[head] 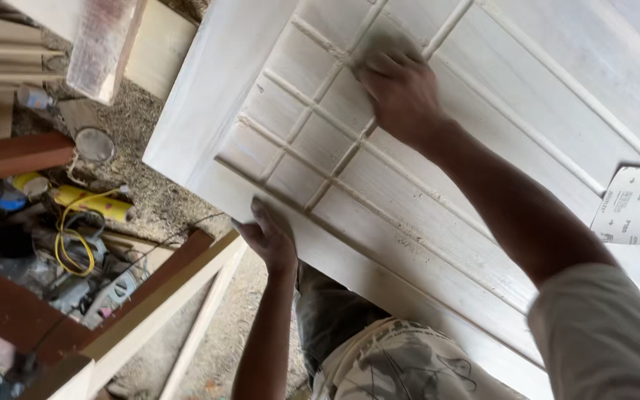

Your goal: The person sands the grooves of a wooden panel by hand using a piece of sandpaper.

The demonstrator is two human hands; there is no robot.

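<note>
The white-primed panelled door lies tilted across the centre and right of the frame. The right hand, in the upper centre, presses flat on the raised moulding grid; its fingers are close together and bear down on what appears to be a sanding pad, mostly hidden beneath them. The left hand, at lower centre, grips the door's lower edge, fingers curled over the rim and thumb underneath.

A loose sheet of sandpaper rests on the door surface at the right edge of the frame. Below the door at the left, timber beams, a yellow cable and assorted tools lie on sawdust-covered ground.

Risk assessment: uneven pressure over the narrow mouldings could cut through the primer on the raised edges. If the left-hand grip slackens, the door may shift under the stroke. The loose sheet may slide off the sloping surface.
</note>
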